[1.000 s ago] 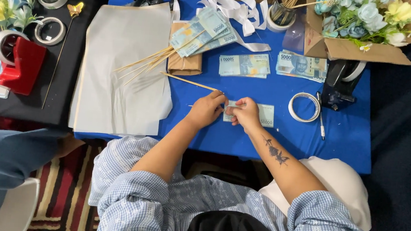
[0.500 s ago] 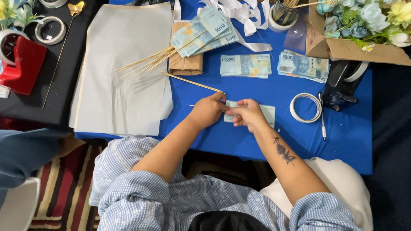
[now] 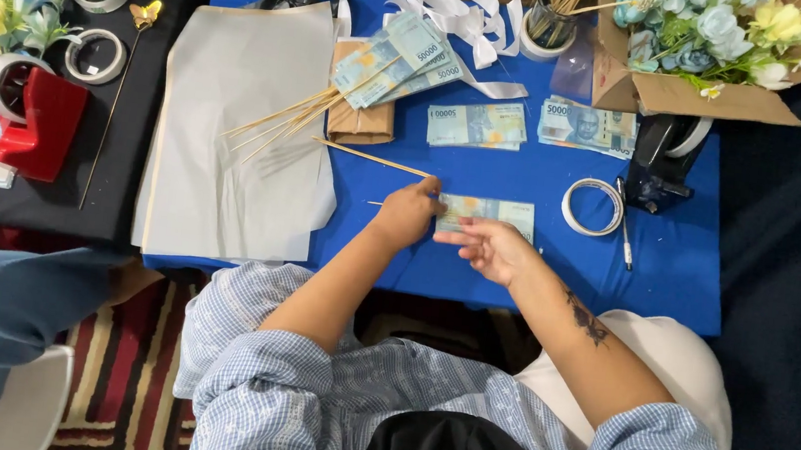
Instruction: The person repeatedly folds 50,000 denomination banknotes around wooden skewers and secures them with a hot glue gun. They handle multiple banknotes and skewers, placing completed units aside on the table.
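A blue-green banknote lies flat on the blue tablecloth near the front edge. My left hand is closed over the note's left end, and a thin wooden stick pokes out to the left from under it. My right hand hovers just below the note with fingers spread, its fingertips at the note's lower edge and nothing gripped. Another loose stick lies diagonally just above my left hand.
Stacks of banknotes and a fan of notes on sticks lie behind. White wrapping paper covers the left. A tape roll, black tape dispenser, ribbon, a flower box and a red dispenser surround the area.
Both hands pinched the note together a second ago. The right hand has since let go and dropped lower with fingers spread, and the note now lies flat.
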